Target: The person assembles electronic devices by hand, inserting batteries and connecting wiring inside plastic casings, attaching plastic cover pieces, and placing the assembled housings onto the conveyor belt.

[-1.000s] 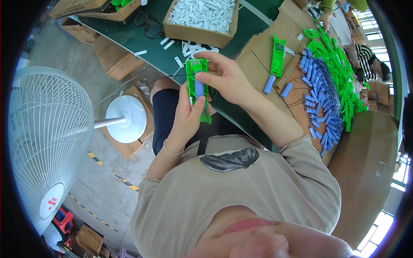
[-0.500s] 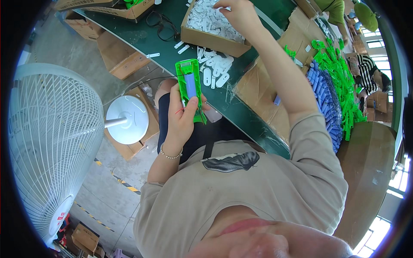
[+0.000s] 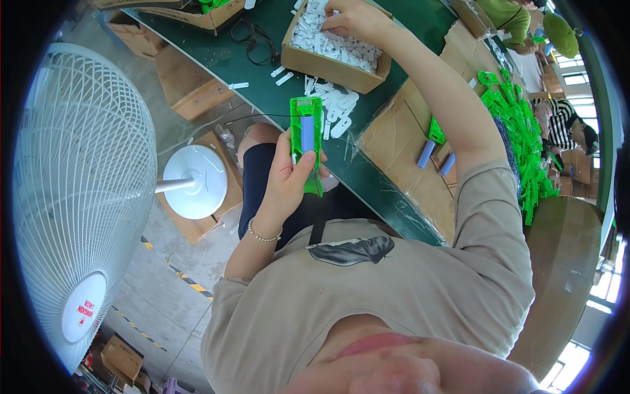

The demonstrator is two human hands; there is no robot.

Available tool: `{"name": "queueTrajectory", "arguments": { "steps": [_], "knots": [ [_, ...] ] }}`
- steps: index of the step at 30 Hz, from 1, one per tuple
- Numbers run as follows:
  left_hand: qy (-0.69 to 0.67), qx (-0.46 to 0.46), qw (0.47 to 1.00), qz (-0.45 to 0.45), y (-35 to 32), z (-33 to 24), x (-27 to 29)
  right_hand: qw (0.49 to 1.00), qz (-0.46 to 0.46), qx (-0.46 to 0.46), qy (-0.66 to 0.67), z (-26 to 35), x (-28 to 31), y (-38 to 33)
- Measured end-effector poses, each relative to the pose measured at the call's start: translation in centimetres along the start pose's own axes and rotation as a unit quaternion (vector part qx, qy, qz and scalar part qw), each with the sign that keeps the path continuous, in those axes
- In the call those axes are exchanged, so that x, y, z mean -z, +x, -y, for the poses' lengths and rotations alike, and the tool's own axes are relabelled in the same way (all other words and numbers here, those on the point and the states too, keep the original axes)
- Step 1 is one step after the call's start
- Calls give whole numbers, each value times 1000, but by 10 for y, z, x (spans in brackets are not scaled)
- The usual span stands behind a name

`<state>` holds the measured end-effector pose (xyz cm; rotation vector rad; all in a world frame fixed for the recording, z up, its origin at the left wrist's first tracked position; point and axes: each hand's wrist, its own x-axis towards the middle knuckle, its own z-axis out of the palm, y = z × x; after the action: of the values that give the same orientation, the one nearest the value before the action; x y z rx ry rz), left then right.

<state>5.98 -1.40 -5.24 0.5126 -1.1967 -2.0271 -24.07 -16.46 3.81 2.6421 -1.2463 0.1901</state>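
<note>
Dark green desk (image 3: 262, 62) crosses the upper frame, a white fan (image 3: 72, 190) at left. Left hand (image 3: 289, 184) clamps a green case (image 3: 306, 141) already holding a blue cell, near centre. Right hand (image 3: 351, 16) digs into the box of white strips (image 3: 338, 49) at top, fingers curled; the strip looks still unfitted. Finished green pieces (image 3: 518, 138) pile at right.

A large white pedestal fan (image 3: 72, 197) fills the left side, its round base (image 3: 195, 181) standing on a grey concrete floor (image 3: 164, 289) marked with yellow-and-black striped tape (image 3: 190, 282). Brown cardboard boxes (image 3: 190, 88) sit on the floor beneath a dark green worktable (image 3: 256, 65) that runs diagonally across the upper part. Flattened cardboard sheets (image 3: 400, 144) lie on the table's far side. Bright daylight comes through windows (image 3: 604, 289) at the right edge.
</note>
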Motion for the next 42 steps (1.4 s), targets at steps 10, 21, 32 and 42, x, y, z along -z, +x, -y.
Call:
{"name": "queueTrajectory", "arguments": {
  "steps": [10,21,32,42],
  "knots": [
    [-9,13,1000,-3,0,6,-5,992,45,-119,23,9,6,-15],
    [-21,-41,998,-35,-5,-12,-24,790,-269,-252,490,152,78,-73],
    [25,-197,980,-31,-9,-52,-84,674,-274,-242,642,225,70,-114],
    [81,-120,988,-52,-16,-41,-111,771,-164,-366,495,229,95,-141]
  ]
}}
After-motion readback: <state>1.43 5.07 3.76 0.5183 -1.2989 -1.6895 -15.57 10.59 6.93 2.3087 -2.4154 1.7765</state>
